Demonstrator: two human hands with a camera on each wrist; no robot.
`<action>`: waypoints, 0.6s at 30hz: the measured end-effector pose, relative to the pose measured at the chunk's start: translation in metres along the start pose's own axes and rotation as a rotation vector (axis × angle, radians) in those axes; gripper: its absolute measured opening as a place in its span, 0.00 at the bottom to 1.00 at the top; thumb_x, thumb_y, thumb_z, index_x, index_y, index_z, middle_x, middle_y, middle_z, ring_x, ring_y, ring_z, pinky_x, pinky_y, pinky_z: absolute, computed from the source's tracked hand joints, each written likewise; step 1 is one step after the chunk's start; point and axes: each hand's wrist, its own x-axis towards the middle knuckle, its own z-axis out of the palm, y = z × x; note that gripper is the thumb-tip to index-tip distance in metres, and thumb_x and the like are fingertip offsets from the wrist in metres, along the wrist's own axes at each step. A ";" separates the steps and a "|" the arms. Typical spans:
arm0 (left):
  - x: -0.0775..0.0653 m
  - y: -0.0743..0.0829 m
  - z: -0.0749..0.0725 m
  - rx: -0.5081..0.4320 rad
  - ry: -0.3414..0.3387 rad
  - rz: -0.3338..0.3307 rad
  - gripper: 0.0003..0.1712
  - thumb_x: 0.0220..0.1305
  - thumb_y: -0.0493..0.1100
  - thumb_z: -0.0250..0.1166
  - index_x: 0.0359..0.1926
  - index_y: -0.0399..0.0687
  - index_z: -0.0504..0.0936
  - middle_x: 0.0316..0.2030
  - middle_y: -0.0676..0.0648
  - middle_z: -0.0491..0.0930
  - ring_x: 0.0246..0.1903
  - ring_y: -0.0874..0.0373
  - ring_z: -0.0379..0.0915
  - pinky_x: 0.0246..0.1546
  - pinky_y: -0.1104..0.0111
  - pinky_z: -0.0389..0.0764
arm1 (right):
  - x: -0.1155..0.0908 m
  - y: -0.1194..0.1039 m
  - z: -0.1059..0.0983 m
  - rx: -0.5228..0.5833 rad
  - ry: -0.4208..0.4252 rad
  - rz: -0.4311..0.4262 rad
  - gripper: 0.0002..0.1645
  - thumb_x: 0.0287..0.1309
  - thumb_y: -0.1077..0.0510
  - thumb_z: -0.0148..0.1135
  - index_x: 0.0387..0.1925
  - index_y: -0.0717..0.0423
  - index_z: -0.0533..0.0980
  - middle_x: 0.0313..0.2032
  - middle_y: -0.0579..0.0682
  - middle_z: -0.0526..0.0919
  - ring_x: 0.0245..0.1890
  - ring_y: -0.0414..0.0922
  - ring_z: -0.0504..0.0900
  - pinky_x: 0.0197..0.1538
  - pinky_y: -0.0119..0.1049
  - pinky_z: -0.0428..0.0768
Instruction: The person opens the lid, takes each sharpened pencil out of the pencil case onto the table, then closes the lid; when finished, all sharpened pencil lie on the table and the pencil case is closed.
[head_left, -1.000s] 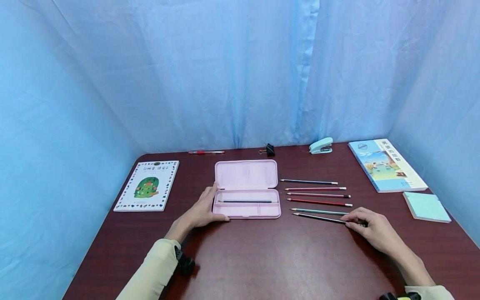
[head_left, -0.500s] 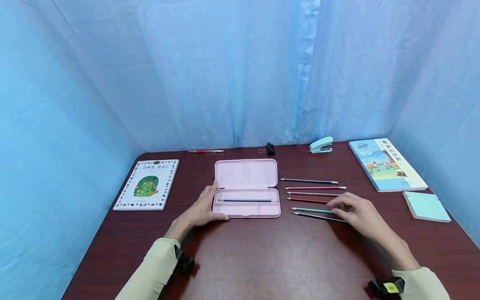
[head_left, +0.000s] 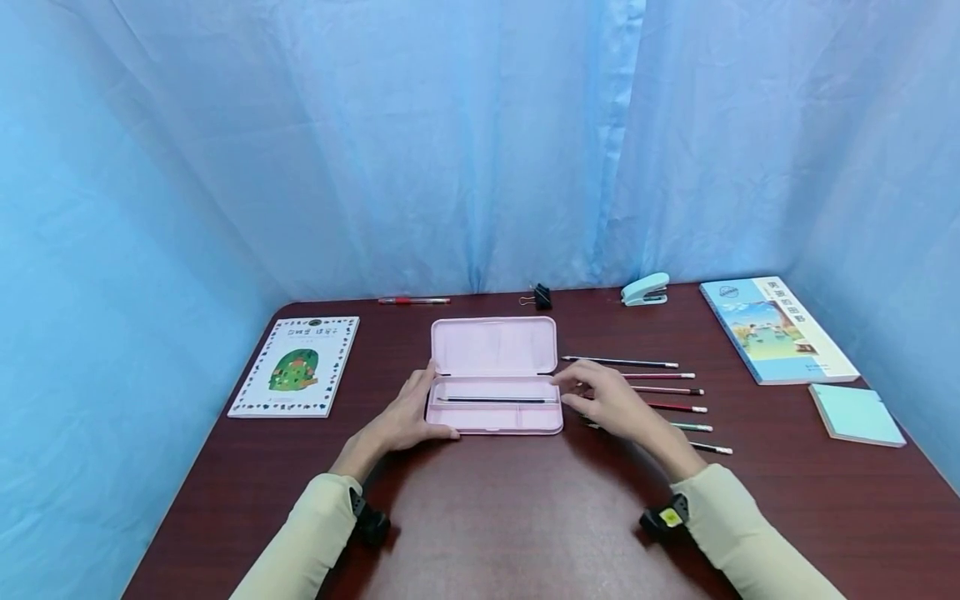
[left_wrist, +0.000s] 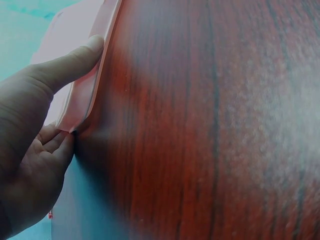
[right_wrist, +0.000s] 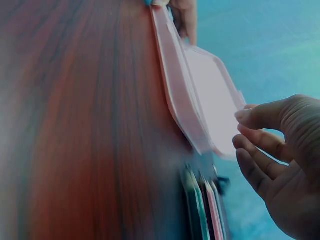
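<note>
A pink pencil case (head_left: 493, 345) lies with its lid folded back on the table, and one dark pencil (head_left: 491, 401) rests in its tray. My left hand (head_left: 403, 417) grips the left end of the case. In the left wrist view its thumb (left_wrist: 82, 60) lies on the case's front wall, with the fingers at the end. My right hand (head_left: 607, 400) is over the case's right end, its fingers loosely bent and nothing held. Whether its fingertips touch the case is unclear. Several pencils (head_left: 678, 408) lie in a row to the right, partly hidden under that hand.
A white picture book (head_left: 294, 367) lies at the left. Along the back are a red pen (head_left: 414, 300), a black binder clip (head_left: 542, 297) and a mint stapler (head_left: 645, 289). A blue-and-white book (head_left: 776, 329) and a green notepad (head_left: 857, 414) are at the right.
My right hand has left the eraser ends of the nearest pencils and moved left across the row to the case's right end. My left hand has stayed on the case.
</note>
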 end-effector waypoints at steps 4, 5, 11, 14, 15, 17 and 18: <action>0.000 0.001 0.000 0.001 0.001 0.006 0.70 0.39 0.62 0.73 0.72 0.48 0.36 0.65 0.44 0.53 0.62 0.53 0.51 0.62 0.57 0.57 | 0.015 -0.005 0.016 0.029 -0.037 -0.008 0.16 0.50 0.68 0.63 0.42 0.54 0.79 0.38 0.50 0.79 0.37 0.43 0.78 0.41 0.40 0.77; 0.000 0.001 0.000 0.005 -0.001 0.004 0.70 0.39 0.63 0.73 0.72 0.48 0.36 0.65 0.44 0.53 0.63 0.54 0.50 0.62 0.57 0.57 | 0.018 -0.006 0.019 0.032 -0.054 -0.011 0.16 0.50 0.68 0.63 0.43 0.54 0.79 0.39 0.50 0.79 0.39 0.44 0.78 0.42 0.40 0.77; 0.001 0.000 0.000 0.004 0.001 0.004 0.70 0.39 0.63 0.73 0.72 0.48 0.37 0.65 0.44 0.54 0.63 0.53 0.50 0.62 0.57 0.57 | 0.031 -0.013 0.031 -0.069 -0.208 -0.038 0.18 0.50 0.69 0.62 0.45 0.58 0.77 0.42 0.53 0.78 0.44 0.47 0.76 0.49 0.43 0.74; 0.001 -0.001 0.000 0.006 0.005 0.008 0.70 0.39 0.62 0.73 0.72 0.47 0.37 0.63 0.44 0.55 0.62 0.53 0.51 0.61 0.58 0.57 | 0.035 -0.015 0.033 -0.135 -0.267 -0.034 0.17 0.50 0.70 0.60 0.44 0.59 0.77 0.40 0.52 0.79 0.42 0.46 0.77 0.47 0.41 0.74; 0.001 -0.001 0.000 0.006 0.007 0.010 0.70 0.39 0.62 0.73 0.72 0.47 0.37 0.63 0.45 0.56 0.62 0.53 0.52 0.61 0.58 0.58 | 0.037 -0.016 0.032 -0.136 -0.281 -0.019 0.17 0.50 0.70 0.60 0.44 0.59 0.77 0.39 0.52 0.80 0.41 0.45 0.77 0.46 0.41 0.75; 0.001 -0.002 0.001 0.005 0.008 0.011 0.70 0.39 0.62 0.73 0.72 0.47 0.38 0.62 0.45 0.56 0.61 0.54 0.52 0.61 0.58 0.58 | 0.041 -0.015 0.032 -0.119 -0.308 0.005 0.16 0.50 0.71 0.59 0.43 0.59 0.78 0.36 0.51 0.81 0.38 0.44 0.78 0.44 0.38 0.75; 0.001 -0.003 0.001 0.006 0.009 0.012 0.70 0.39 0.62 0.73 0.72 0.46 0.38 0.62 0.45 0.56 0.62 0.54 0.52 0.61 0.58 0.58 | 0.042 -0.016 0.031 -0.103 -0.322 0.018 0.16 0.50 0.72 0.59 0.42 0.59 0.78 0.35 0.50 0.81 0.37 0.43 0.78 0.43 0.38 0.76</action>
